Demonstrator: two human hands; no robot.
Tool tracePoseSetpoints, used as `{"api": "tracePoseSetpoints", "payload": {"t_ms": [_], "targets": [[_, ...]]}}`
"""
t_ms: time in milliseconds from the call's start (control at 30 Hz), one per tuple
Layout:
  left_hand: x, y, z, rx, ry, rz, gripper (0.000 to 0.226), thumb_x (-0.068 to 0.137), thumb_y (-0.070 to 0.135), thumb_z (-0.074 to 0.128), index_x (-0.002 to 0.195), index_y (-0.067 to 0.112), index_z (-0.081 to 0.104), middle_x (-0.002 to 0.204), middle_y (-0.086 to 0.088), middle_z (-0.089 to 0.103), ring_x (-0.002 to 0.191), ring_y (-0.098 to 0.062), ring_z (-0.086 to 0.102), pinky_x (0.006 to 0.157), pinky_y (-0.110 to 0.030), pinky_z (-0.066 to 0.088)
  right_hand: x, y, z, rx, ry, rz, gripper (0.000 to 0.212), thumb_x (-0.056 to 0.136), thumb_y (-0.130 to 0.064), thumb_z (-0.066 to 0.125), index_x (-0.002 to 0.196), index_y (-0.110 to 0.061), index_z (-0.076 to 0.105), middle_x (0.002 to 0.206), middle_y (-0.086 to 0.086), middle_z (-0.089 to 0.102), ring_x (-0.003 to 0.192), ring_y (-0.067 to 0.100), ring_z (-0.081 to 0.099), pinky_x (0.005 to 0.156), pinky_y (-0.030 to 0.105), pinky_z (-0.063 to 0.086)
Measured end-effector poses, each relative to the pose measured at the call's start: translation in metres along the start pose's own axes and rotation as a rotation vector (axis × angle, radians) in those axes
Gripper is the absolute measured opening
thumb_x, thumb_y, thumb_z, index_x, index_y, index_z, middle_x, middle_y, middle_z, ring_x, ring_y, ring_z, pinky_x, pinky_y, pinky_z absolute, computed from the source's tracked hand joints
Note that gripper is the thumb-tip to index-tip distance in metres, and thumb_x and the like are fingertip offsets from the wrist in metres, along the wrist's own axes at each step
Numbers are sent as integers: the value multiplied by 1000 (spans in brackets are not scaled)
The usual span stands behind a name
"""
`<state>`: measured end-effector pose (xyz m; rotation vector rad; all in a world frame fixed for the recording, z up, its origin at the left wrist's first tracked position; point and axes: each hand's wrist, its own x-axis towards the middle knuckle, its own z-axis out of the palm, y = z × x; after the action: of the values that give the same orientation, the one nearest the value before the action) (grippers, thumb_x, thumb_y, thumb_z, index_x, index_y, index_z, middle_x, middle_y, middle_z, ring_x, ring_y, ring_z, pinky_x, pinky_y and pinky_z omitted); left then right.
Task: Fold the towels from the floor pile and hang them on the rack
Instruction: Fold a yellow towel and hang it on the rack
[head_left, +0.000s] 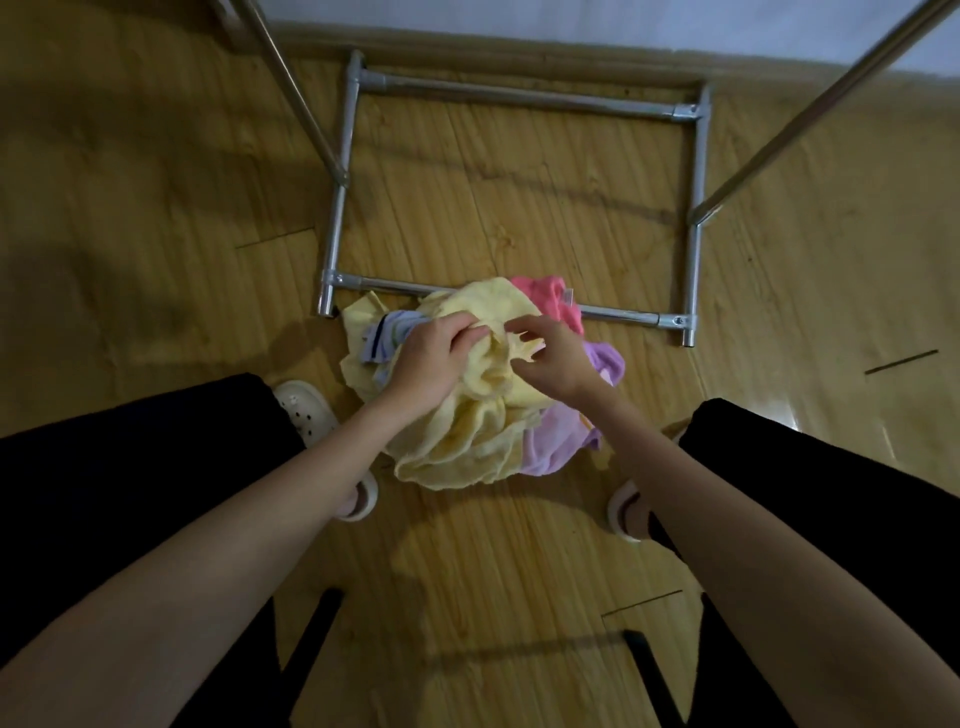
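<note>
A crumpled yellow towel (483, 415) sits on top of the pile of towels on the wooden floor (519, 545), just in front of the metal drying rack's base frame (519, 101), with its far edge lying over the frame's near bar (618, 313). Both hands are on it: the left hand (434, 358) has its fingers curled into the cloth near the top of the heap, and the right hand (550, 358) pinches a fold of the same towel just beside it, fingertips of the two hands close together. Under the yellow towel a striped blue-and-white towel (382, 340) pokes out at the left by the left hand, a pink towel (558, 299) shows at the far right side against the frame bar, and a lilac towel (556, 441) spreads out at the right and near side beneath the right wrist. The rack's two slanted uprights (296, 88) rise out of the top of the view on either side. The person crouches over the pile, knees in dark trousers (130, 467) wide apart on both sides, with pale slippers (304, 408) on the floor just beside the towels. Two dark chair or stool legs (311, 639) show at the bottom edge.
</note>
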<state>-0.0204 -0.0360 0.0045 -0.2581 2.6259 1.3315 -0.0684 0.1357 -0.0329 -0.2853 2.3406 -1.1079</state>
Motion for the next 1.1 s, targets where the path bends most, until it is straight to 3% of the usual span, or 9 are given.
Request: {"api": "tracePoseSetpoints", "payload": {"t_ms": [133, 267, 400, 567, 667, 733, 867, 1000, 1100], "targets": [[-28, 40, -28, -16, -36, 53, 30, 96, 23, 53, 79, -1, 57, 65, -12, 55, 62, -20, 51, 60, -29, 36, -39, -37, -14, 62, 62, -54, 36, 77, -17, 76, 111, -11, 65, 110, 5, 64, 97, 15, 60, 81, 26, 50], [-66, 82, -60, -54, -58, 132, 35, 97, 29, 50, 90, -4, 60, 77, -19, 62, 73, -25, 58, 68, -42, 45, -88, -83, -38, 150, 143, -82, 20, 81, -18, 73, 98, -10, 67, 100, 3, 66, 92, 13, 62, 75, 25, 52], [-100, 127, -95, -59, -79, 185, 43, 96, 43, 46, 96, 4, 63, 83, -18, 65, 78, -29, 62, 72, -50, 47, -136, -132, -71, 133, 140, -196, 5, 86, -11, 65, 88, -8, 67, 82, -3, 66, 78, 5, 59, 68, 13, 47], [-130, 183, -139, -53, 5, 268, 34, 98, 27, 50, 86, -2, 61, 66, -17, 54, 60, -21, 49, 56, -34, 37, -185, -183, -119, 214, 128, -266, 10, 91, -11, 60, 84, -5, 63, 73, 5, 61, 67, 12, 55, 64, 24, 44], [-145, 209, -161, -112, 58, 273, 31, 97, 26, 52, 81, 2, 63, 59, -1, 42, 54, -6, 38, 53, -26, 29, -216, -215, -147, 417, 79, -291, 9, 91, -8, 61, 81, -8, 62, 70, 4, 60, 66, 16, 55, 62, 29, 47], [-155, 225, -170, -126, 66, 308, 30, 96, 29, 53, 84, 5, 66, 60, -5, 45, 55, -10, 41, 54, -28, 31, -237, -235, -161, 518, 72, -335, 11, 91, -4, 58, 81, -6, 61, 64, -1, 59, 58, 10, 53, 56, 20, 46], [-165, 256, -182, -132, 87, 391, 37, 94, 39, 52, 88, 7, 68, 77, -21, 63, 70, -32, 57, 61, -41, 44, -265, -274, -178, 691, 58, -389, 10, 92, -6, 56, 82, -5, 57, 60, -1, 55, 52, 9, 47, 50, 18, 40], [-169, 288, -196, -139, 77, 467, 22, 97, 23, 52, 87, 14, 69, 76, -4, 67, 72, -8, 60, 66, -29, 47, -281, -311, -190, 747, 65, -472, 8, 89, -10, 54, 84, -6, 59, 63, 4, 54, 56, 16, 45, 52, 24, 37], [-171, 307, -209, -114, 128, 516, 17, 95, 15, 54, 93, 9, 69, 85, -5, 69, 82, -18, 64, 73, -33, 49, -286, -337, -202, 738, 120, -549, 8, 90, -9, 53, 88, -3, 58, 67, 7, 57, 59, 18, 49, 55, 26, 41]]}}
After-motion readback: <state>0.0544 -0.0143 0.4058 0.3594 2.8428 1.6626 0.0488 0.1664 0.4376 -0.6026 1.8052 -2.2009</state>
